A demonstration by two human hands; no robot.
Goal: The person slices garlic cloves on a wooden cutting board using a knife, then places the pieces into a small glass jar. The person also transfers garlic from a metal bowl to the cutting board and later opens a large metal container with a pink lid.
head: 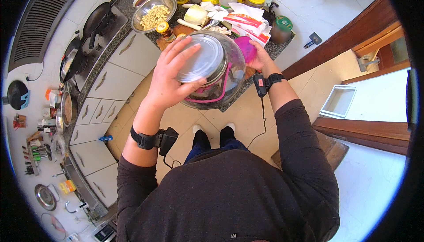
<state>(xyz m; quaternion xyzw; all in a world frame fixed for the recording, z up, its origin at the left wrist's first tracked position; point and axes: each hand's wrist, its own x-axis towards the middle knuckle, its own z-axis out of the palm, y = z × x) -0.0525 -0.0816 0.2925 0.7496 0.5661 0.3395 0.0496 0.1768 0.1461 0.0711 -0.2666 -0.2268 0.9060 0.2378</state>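
A large clear jar (237, 86) with a pink carrying handle (228, 84) is in front of me at the counter's near edge. My left hand (165, 76) lies across a round grey lid (205, 56) at the jar's mouth, fingers over its top and thumb on its near rim. My right hand (261, 55) grips a purple round lid (244, 48) beside the jar's right side. The lower part of the jar and what it contains are hard to make out through the reflections.
Behind the jar, the granite counter (278, 48) bears a metal bowl (172, 5) of pale cloves, a Chinese cabbage (196, 14), red-and-white packets (248, 20) and a small yellow-lidded jar (164, 28). Woks (96, 20) stand on the left stove. A dark wooden door frame (338, 38) rises at right.
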